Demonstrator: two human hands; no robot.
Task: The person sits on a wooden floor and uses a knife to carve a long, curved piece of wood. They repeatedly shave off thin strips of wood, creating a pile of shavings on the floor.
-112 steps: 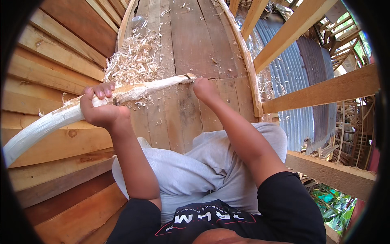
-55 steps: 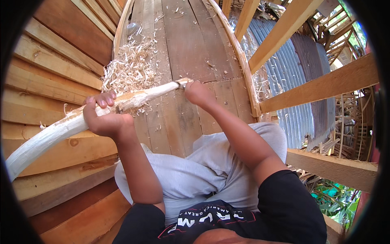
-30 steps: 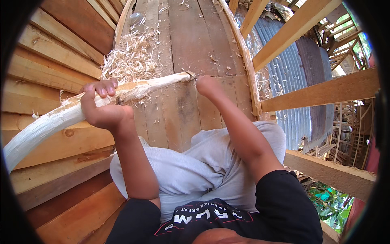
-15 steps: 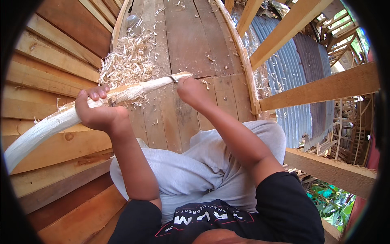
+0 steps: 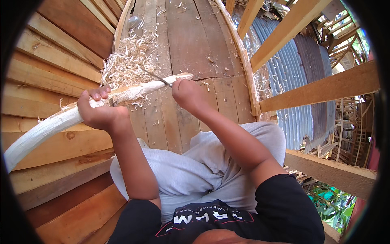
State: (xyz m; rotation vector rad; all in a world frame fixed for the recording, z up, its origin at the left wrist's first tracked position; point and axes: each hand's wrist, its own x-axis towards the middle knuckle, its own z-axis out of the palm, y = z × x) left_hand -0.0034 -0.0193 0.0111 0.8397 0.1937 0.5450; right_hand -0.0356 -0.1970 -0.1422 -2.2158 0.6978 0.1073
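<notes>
A long, curved, debarked branch point(image 5: 44, 131) slants from the left edge to the middle of the view, pale with frayed bits of wood. My left hand point(image 5: 99, 109) is closed around it, fingers over the top. Near its far right end, my right hand point(image 5: 187, 94) makes a fist around a knife whose handle the fingers hide. The thin dark knife blade point(image 5: 156, 77) points up and left, crossing the branch. Loose fibres hang from the wood beside my left hand.
Wood shavings point(image 5: 129, 57) lie heaped on the plank floor point(image 5: 189, 36), with a small clear cup point(image 5: 134, 21) beyond. Overlapping boards form a wall point(image 5: 53, 77) on the left. A wooden railing point(image 5: 317, 85) runs along the right, above corrugated metal sheets point(image 5: 280, 49).
My right hand has shifted slightly left along the branch. The knife blade has turned and now shows at length, pointing up and left. My left hand stays in place.
</notes>
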